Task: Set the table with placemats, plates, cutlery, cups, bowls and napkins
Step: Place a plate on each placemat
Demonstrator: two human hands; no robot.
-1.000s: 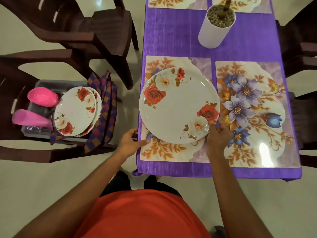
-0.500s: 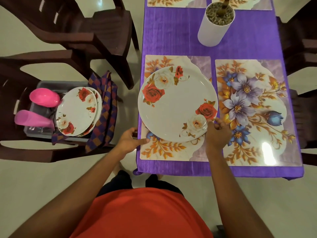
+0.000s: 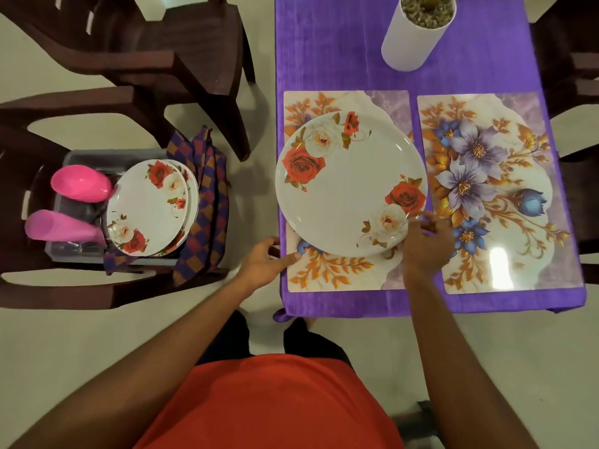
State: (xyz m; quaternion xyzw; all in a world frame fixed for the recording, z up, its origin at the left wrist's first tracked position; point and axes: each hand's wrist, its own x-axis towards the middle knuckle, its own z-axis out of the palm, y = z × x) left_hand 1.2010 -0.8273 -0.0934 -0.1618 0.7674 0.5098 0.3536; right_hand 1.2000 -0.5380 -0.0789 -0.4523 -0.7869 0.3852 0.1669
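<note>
Two hands at the near-left setting. The plate [image 3: 343,189] lies flat on the left placemat [image 3: 330,273], sitting right of centre, its rim reaching over toward the right placemat [image 3: 518,260]. The right hand [image 3: 428,244] is at the plate's near-right rim with its fingers [image 3: 429,223] curled. They are blurred, so I cannot tell if they pinch the rim or are just off it. The left hand [image 3: 262,264] is at the worktop's near-left corner, fingers apart and mostly straight, with the index finger [image 3: 290,258] pressing the mat's edge. It holds nothing.

Step judged: centring the plate on its mat. To do it well:
- Pin the mat with the left fingertip so it doesn't creep on the cloth.
- Slide the plate left by the rim rather than lifting it.
- Use small pushes, since the glossy mat probably runs slick.
- Leave mat showing on both sides for cutlery.

Worktop [image 3: 340,59]: covered in purple ribbed cloth. A white pot [image 3: 411,37] filled with gravel stands further back. The right placemat is bare and shows glare. Slivers of more mats are cut off at the top edge.

Room: pale floor [image 3: 97,351] and dark brown chairs. The chair [image 3: 81,286] on the left carries a grey tub [image 3: 81,254] holding stacked plates [image 3: 146,205] and two pink cups [image 3: 81,183] lying on their sides. Checked napkins [image 3: 207,215] are draped at its right. Cutlery and bowls not made out.
</note>
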